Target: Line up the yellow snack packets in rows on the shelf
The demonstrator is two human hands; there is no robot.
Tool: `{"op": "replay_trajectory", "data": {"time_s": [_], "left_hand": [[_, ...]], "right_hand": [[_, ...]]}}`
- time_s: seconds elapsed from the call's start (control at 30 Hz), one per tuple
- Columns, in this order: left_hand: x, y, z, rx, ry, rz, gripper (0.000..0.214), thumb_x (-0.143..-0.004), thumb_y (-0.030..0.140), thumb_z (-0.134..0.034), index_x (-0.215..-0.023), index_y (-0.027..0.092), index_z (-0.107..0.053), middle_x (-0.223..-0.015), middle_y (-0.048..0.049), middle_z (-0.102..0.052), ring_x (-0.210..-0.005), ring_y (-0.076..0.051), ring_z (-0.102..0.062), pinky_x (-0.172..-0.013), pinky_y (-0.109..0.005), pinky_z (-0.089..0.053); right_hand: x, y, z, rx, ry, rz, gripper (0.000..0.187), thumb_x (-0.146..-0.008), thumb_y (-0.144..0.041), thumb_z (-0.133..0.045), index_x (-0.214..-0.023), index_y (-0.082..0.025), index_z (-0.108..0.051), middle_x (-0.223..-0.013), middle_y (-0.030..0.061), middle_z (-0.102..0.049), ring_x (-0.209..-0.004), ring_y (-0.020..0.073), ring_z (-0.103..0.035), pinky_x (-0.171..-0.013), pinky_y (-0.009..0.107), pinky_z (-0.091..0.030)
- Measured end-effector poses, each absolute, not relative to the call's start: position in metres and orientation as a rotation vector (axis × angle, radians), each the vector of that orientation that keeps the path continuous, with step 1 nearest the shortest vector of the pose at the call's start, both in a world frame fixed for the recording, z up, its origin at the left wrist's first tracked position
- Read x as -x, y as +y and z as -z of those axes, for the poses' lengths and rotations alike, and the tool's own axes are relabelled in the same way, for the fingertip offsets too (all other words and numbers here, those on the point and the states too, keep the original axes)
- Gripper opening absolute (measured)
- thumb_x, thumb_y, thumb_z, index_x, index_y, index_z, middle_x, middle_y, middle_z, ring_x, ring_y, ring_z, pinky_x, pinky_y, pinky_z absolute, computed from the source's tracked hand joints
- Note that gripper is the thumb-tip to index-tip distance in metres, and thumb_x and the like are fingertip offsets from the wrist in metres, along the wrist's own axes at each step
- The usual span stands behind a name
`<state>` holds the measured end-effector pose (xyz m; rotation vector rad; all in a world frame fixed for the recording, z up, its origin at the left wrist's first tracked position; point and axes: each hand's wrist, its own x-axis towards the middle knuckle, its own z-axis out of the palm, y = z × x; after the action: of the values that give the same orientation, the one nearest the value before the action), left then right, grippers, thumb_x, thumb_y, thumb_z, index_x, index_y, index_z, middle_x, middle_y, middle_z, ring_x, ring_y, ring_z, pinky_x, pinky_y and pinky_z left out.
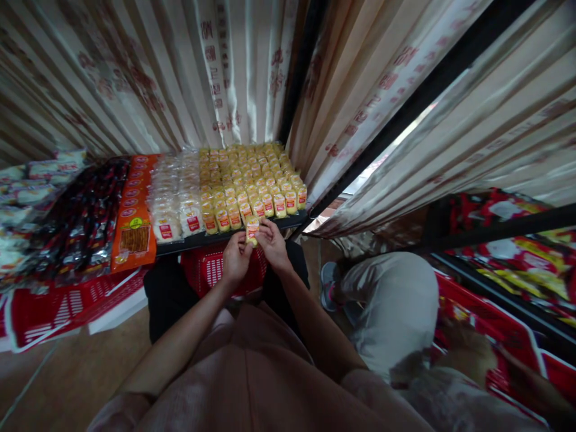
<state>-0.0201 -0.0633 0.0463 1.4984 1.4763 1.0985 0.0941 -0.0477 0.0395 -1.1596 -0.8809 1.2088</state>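
Observation:
Between my two hands is a small yellow wrapped snack packet (252, 230) with a red and white label, held upright just in front of the shelf edge. My left hand (237, 258) pinches its left side, and my right hand (272, 243) grips it from the right with the fingers curled. Right behind it, rows of matching yellow snack packets (252, 180) stand tightly packed on the black shelf (184, 245). To their left are rows of whitish clear-wrapped packets (175, 192) with red labels.
Further left lie an orange snack bag (135, 210), dark packets (92, 210) and white packets (31, 186). Red baskets (58, 306) sit below the shelf. Printed curtains (180, 72) hang behind. At right, another person's leg (391, 300) is close, beside a red basket (490, 306) and red snack bags (517, 258).

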Motion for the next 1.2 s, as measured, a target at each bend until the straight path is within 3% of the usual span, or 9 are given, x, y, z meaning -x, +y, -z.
{"op": "replay_trajectory", "data": {"time_s": [0.17,0.4,0.63,1.07,1.2], "left_hand": [[-0.003,-0.054,-0.043,-1.468,1.488,-1.083,0.015,-0.079,0.023,-0.055,-0.092,0.017,-0.053,-0.085,-0.0038,-0.062,-0.070,-0.013,-0.059,-0.067,-0.027,-0.050],[-0.024,-0.044,-0.036,-1.670,1.466,-1.135,0.022,-0.078,0.015,-0.052,-0.100,0.018,-0.056,-0.101,-0.0071,-0.056,-0.088,-0.016,-0.058,-0.082,-0.032,-0.050],[-0.033,-0.027,-0.030,-1.733,1.423,-1.086,0.039,-0.074,0.007,-0.046,-0.110,0.016,-0.057,-0.099,-0.0086,-0.055,-0.090,-0.018,-0.056,-0.087,-0.036,-0.049],[-0.033,-0.008,-0.024,-1.650,1.277,-1.084,0.047,-0.072,0.005,-0.045,-0.117,0.015,-0.053,-0.111,-0.0117,-0.057,-0.098,-0.019,-0.058,-0.089,-0.037,-0.049],[-0.031,-0.011,-0.021,-1.633,1.200,-1.065,0.049,-0.072,0.004,-0.046,-0.118,0.017,-0.053,-0.117,-0.0106,-0.056,-0.099,-0.018,-0.059,-0.089,-0.036,-0.050]], "right_hand": [[-0.109,-0.051,-0.032,1.411,-1.108,-0.907,0.034,-0.076,-0.037,-0.061,-0.107,-0.024,-0.057,-0.101,0.0041,-0.064,-0.090,0.0167,-0.061,-0.082,0.032,-0.049],[-0.123,-0.045,-0.037,1.661,-1.219,-0.623,0.048,-0.073,-0.037,-0.062,-0.117,-0.018,-0.055,-0.102,0.0098,-0.056,-0.080,0.0182,-0.058,-0.068,0.030,-0.052],[-0.131,-0.027,-0.037,1.717,-1.351,-0.332,0.049,-0.077,-0.033,-0.054,-0.122,-0.015,-0.049,-0.103,0.0112,-0.056,-0.091,0.0219,-0.054,-0.083,0.036,-0.046],[-0.131,-0.004,-0.027,1.709,-1.408,-0.152,0.038,-0.082,-0.032,-0.051,-0.116,-0.015,-0.049,-0.109,0.0127,-0.054,-0.102,0.0231,-0.049,-0.093,0.039,-0.041],[-0.131,-0.004,-0.022,1.668,-1.365,-0.254,0.036,-0.081,-0.027,-0.050,-0.116,-0.016,-0.047,-0.109,0.0121,-0.048,-0.097,0.0204,-0.051,-0.083,0.035,-0.048]]}}
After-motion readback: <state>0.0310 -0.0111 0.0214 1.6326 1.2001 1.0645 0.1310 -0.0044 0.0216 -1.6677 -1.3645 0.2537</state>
